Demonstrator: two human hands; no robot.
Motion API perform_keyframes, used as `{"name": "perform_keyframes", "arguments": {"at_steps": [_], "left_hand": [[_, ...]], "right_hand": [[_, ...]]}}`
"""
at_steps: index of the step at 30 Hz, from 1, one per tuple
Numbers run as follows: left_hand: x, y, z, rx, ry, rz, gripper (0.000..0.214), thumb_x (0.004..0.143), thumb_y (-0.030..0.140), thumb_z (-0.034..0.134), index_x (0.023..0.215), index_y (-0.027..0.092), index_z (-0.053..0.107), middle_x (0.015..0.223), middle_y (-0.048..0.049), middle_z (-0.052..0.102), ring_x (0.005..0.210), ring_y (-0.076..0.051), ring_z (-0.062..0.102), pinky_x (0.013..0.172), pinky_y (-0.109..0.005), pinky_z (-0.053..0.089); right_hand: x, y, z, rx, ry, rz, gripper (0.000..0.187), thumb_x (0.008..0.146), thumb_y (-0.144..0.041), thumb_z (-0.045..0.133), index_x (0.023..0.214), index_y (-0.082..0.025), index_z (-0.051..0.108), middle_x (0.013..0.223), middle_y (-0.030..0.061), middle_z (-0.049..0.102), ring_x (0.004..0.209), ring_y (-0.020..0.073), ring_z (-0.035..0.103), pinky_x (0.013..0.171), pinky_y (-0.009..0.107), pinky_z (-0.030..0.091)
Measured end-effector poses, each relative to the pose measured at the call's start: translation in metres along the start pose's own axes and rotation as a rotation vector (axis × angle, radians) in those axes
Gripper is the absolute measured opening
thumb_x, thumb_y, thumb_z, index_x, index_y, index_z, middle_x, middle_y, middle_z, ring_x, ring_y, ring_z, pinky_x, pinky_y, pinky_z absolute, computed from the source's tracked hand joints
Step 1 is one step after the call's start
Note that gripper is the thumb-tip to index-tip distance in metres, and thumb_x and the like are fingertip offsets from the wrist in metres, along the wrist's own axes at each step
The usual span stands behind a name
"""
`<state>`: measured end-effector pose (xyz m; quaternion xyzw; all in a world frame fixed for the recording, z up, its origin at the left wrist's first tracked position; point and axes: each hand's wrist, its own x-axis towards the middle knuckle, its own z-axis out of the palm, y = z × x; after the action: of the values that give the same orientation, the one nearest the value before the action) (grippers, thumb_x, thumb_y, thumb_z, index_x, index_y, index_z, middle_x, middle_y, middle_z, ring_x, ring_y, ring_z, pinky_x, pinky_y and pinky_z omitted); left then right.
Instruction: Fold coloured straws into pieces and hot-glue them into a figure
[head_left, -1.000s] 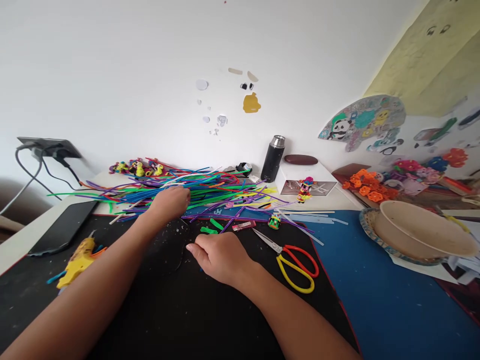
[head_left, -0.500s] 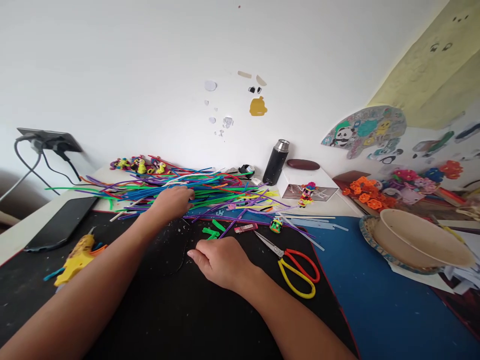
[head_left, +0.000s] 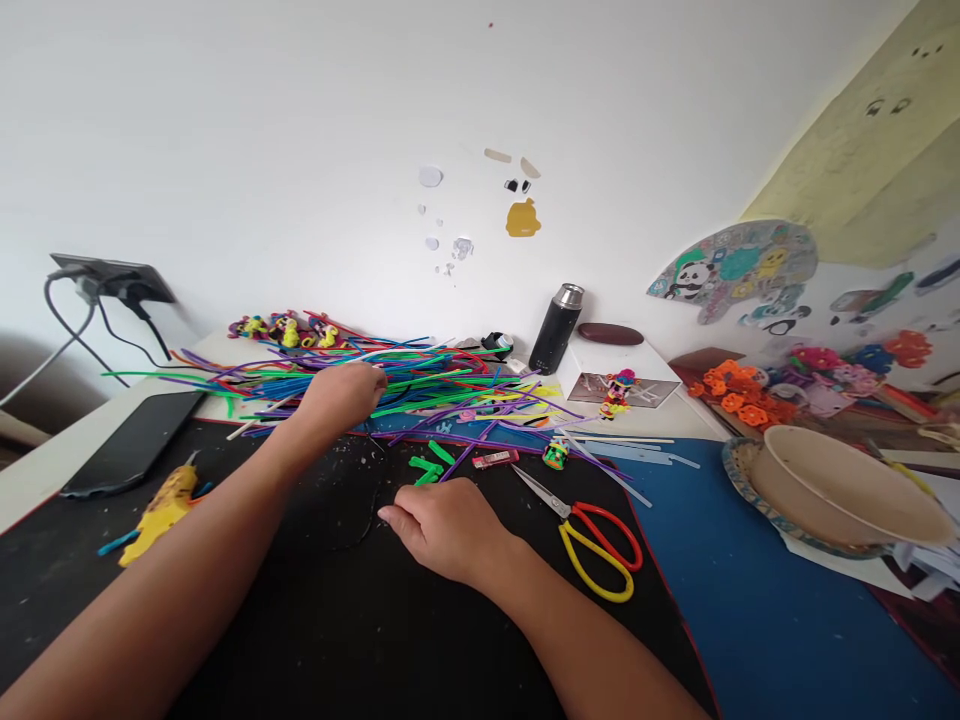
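My left hand (head_left: 339, 396) reaches forward onto a big heap of thin coloured sticks (head_left: 435, 385), blue, green, purple and red, and its fingers curl into the heap; what they grip is hidden. My right hand (head_left: 442, 525) rests knuckles up on the black mat (head_left: 337, 620), fingers curled under, with nothing visible in it. Short green stick pieces (head_left: 427, 465) lie just beyond it. Red and yellow scissors (head_left: 596, 530) lie to its right.
A yellow glue gun (head_left: 161, 505) and a dark phone (head_left: 135, 440) lie at the left. A black flask (head_left: 555, 328) and a white box (head_left: 619, 372) stand by the wall. A cream bowl (head_left: 847, 485) on a plate sits at the right on the blue mat (head_left: 750, 600).
The left hand has lifted a little on the stick heap. The right hand has stayed put. The view has shifted slightly.
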<state>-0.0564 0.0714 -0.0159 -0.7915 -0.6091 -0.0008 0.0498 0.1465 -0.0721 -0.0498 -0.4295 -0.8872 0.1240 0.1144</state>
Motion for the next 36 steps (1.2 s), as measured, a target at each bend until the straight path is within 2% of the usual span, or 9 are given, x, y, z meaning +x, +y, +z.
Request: {"name": "perform_keyframes", "arguments": {"at_steps": [5, 9, 12, 16, 20, 24, 28, 32, 36], "left_hand": [[-0.001, 0.005, 0.002, -0.06, -0.026, 0.059, 0.033, 0.095, 0.034, 0.049, 0.091, 0.024, 0.08, 0.097, -0.0119, 0.082, 0.089, -0.03, 0.074, 0.074, -0.034, 0.052], [0.0, -0.001, 0.005, -0.103, -0.024, 0.046, 0.038, 0.096, 0.036, 0.046, 0.098, 0.024, 0.081, 0.099, -0.013, 0.082, 0.091, -0.033, 0.075, 0.077, -0.037, 0.054], [0.002, -0.011, 0.007, -0.116, 0.012, -0.021, 0.04, 0.097, 0.035, 0.045, 0.109, 0.023, 0.081, 0.106, -0.0145, 0.082, 0.096, -0.035, 0.076, 0.079, -0.039, 0.055], [0.005, -0.021, 0.011, -0.127, 0.102, -0.062, 0.044, 0.099, 0.03, 0.041, 0.12, 0.022, 0.079, 0.124, -0.0161, 0.078, 0.112, -0.036, 0.073, 0.087, -0.041, 0.055], [0.006, -0.021, 0.018, -0.101, 0.129, -0.045, 0.039, 0.097, 0.028, 0.046, 0.117, 0.02, 0.079, 0.123, -0.0173, 0.076, 0.116, -0.036, 0.07, 0.092, -0.041, 0.055], [0.007, -0.021, 0.024, -0.073, 0.104, -0.034, 0.034, 0.094, 0.028, 0.055, 0.117, 0.018, 0.077, 0.122, -0.0177, 0.075, 0.117, -0.037, 0.069, 0.093, -0.042, 0.055], [0.008, -0.022, 0.026, -0.065, 0.08, -0.04, 0.029, 0.091, 0.022, 0.055, 0.109, 0.018, 0.078, 0.118, -0.0168, 0.076, 0.115, -0.035, 0.069, 0.089, -0.04, 0.054], [0.008, -0.022, 0.024, -0.065, 0.082, -0.038, 0.023, 0.091, 0.023, 0.054, 0.096, 0.02, 0.077, 0.109, -0.0155, 0.077, 0.11, -0.035, 0.07, 0.084, -0.038, 0.054], [0.009, -0.022, 0.021, -0.071, 0.105, -0.037, 0.021, 0.091, 0.026, 0.054, 0.094, 0.02, 0.075, 0.108, -0.0156, 0.076, 0.107, -0.035, 0.07, 0.083, -0.039, 0.054]], "right_hand": [[0.0, -0.001, -0.001, -0.011, -0.01, 0.004, 0.037, 0.112, -0.043, 0.051, 0.088, -0.02, 0.067, 0.085, 0.0022, 0.079, 0.074, 0.0177, 0.072, 0.057, 0.033, 0.021], [-0.001, -0.001, 0.0, -0.01, -0.004, -0.004, 0.038, 0.112, -0.044, 0.05, 0.089, -0.02, 0.068, 0.085, 0.0026, 0.079, 0.074, 0.0177, 0.072, 0.057, 0.033, 0.021], [-0.001, 0.0, 0.002, -0.014, 0.003, -0.01, 0.038, 0.112, -0.044, 0.051, 0.089, -0.02, 0.068, 0.085, 0.003, 0.079, 0.073, 0.0178, 0.072, 0.056, 0.033, 0.02], [-0.001, -0.001, 0.003, -0.014, 0.014, -0.016, 0.037, 0.111, -0.043, 0.052, 0.087, -0.019, 0.068, 0.083, 0.0031, 0.079, 0.072, 0.0178, 0.072, 0.056, 0.033, 0.021], [-0.001, -0.003, 0.001, -0.016, 0.008, -0.017, 0.037, 0.111, -0.042, 0.053, 0.086, -0.019, 0.068, 0.081, 0.0031, 0.078, 0.071, 0.0176, 0.072, 0.057, 0.033, 0.022], [-0.001, -0.004, 0.0, -0.019, -0.004, -0.012, 0.037, 0.111, -0.043, 0.053, 0.087, -0.019, 0.068, 0.081, 0.0036, 0.079, 0.071, 0.0174, 0.071, 0.057, 0.033, 0.021], [-0.001, -0.005, 0.0, -0.019, -0.019, -0.009, 0.037, 0.111, -0.042, 0.053, 0.086, -0.019, 0.068, 0.082, 0.0036, 0.079, 0.071, 0.0171, 0.072, 0.056, 0.033, 0.02], [-0.001, -0.005, 0.0, -0.021, -0.025, -0.005, 0.037, 0.111, -0.042, 0.053, 0.086, -0.019, 0.067, 0.083, 0.0037, 0.079, 0.072, 0.0173, 0.072, 0.057, 0.034, 0.019], [-0.002, -0.005, 0.0, -0.022, -0.025, -0.006, 0.036, 0.111, -0.042, 0.053, 0.086, -0.019, 0.066, 0.083, 0.0036, 0.079, 0.072, 0.0173, 0.073, 0.057, 0.033, 0.019]]}}
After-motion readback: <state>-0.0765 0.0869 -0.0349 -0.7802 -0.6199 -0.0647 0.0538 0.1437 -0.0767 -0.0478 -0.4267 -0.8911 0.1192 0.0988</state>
